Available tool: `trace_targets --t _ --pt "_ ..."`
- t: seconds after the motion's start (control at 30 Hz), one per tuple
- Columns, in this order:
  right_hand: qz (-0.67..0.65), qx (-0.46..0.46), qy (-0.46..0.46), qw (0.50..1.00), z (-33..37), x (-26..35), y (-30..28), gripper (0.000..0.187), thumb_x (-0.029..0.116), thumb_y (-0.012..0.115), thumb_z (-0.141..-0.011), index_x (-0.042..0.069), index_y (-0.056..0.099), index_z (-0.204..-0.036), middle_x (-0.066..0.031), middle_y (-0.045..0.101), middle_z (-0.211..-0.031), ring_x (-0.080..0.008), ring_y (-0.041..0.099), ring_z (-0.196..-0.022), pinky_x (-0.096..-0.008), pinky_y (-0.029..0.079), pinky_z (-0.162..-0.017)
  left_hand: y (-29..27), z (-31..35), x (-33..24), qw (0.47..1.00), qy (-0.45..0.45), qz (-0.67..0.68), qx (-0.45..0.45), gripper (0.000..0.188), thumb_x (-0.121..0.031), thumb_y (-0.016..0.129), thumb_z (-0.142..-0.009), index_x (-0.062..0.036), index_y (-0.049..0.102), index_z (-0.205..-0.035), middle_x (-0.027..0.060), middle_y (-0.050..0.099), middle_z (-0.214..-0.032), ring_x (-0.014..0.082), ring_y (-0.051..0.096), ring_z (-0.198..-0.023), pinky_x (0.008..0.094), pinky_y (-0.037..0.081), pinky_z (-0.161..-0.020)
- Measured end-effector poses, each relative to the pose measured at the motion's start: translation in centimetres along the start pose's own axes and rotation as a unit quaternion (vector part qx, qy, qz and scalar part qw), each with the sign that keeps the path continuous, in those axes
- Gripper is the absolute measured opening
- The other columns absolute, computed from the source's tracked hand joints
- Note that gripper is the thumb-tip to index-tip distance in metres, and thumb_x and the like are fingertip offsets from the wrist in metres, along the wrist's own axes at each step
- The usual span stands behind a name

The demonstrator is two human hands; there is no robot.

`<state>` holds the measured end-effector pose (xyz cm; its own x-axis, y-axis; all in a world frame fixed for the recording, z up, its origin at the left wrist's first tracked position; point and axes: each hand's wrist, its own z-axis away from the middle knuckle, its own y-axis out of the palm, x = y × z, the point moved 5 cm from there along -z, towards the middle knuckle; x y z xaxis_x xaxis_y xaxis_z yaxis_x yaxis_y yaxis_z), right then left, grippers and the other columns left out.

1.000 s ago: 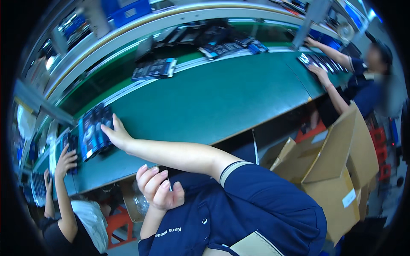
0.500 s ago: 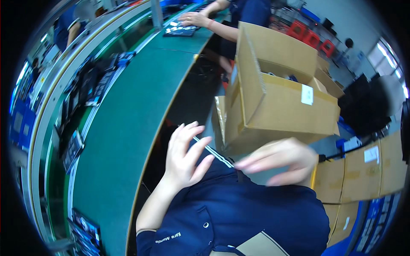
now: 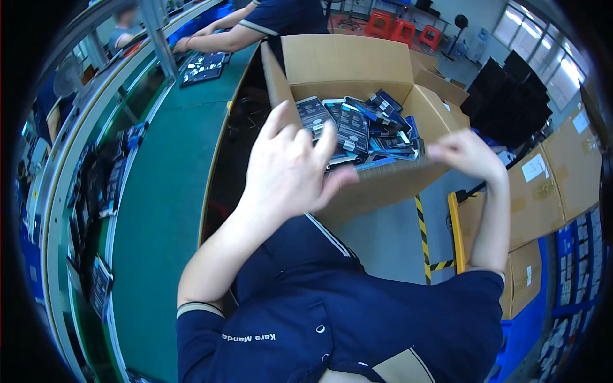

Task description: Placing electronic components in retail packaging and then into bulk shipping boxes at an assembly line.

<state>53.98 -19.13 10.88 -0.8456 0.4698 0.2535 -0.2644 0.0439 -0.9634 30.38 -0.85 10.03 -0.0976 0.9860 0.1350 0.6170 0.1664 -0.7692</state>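
A large open cardboard box [image 3: 381,186] stands in front of me, filled with a loose heap of flat dark packages [image 3: 352,127] with blue edges. My left hand [image 3: 287,166] hovers over the near left part of the box, empty, its fingers apart and partly covering the near wall. Just at the near right corner of the box is my right hand [image 3: 471,154]. Its fingers look bent inward but are smeared by motion; whether they touch the box edge I cannot tell.
A long green worktable [image 3: 156,191] runs along my left, with dark packages [image 3: 99,172] in a trough beside it. At its far end a co-worker's hands and arms [image 3: 214,39] are near a flat package [image 3: 203,69]. Stacked cartons [image 3: 530,191] and a yellow frame [image 3: 454,223] stand right.
My view has tilted, and the box's contents now show. Both hands have moved farther from my body, up to the box; my right forearm is now raised on the right.
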Motion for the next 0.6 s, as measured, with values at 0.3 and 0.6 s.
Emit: trace_targets --t 0.3,0.6 --pt "0.052 -0.178 0.059 0.981 4.2 -6.6 25.2 0.135 0.047 0.092 -0.050 0.019 0.013 -0.156 -0.0265 -0.002 -0.159 -0.0516 0.007 -0.144 -0.0630 0.024 -0.112 10.7 2.2 2.3 0.904 0.026 -0.007 0.427 0.084 -0.074 0.060 -0.075 -0.0075 0.062 -0.125 0.0181 0.056 -0.128 0.0328 0.049 -0.125 0.0524 0.043 -0.096" --pt "0.011 -0.379 0.052 0.924 1.8 -7.3 29.2 0.103 0.039 0.090 -0.058 0.007 0.034 -0.138 -0.0248 0.030 -0.142 -0.0475 0.035 -0.129 -0.0551 0.036 -0.106 16.0 6.2 -0.1 0.972 -0.058 0.073 0.214 0.063 -0.062 0.071 -0.074 -0.0156 0.068 -0.116 0.0221 0.042 -0.145 0.0515 0.026 -0.139 0.0753 0.019 -0.105"
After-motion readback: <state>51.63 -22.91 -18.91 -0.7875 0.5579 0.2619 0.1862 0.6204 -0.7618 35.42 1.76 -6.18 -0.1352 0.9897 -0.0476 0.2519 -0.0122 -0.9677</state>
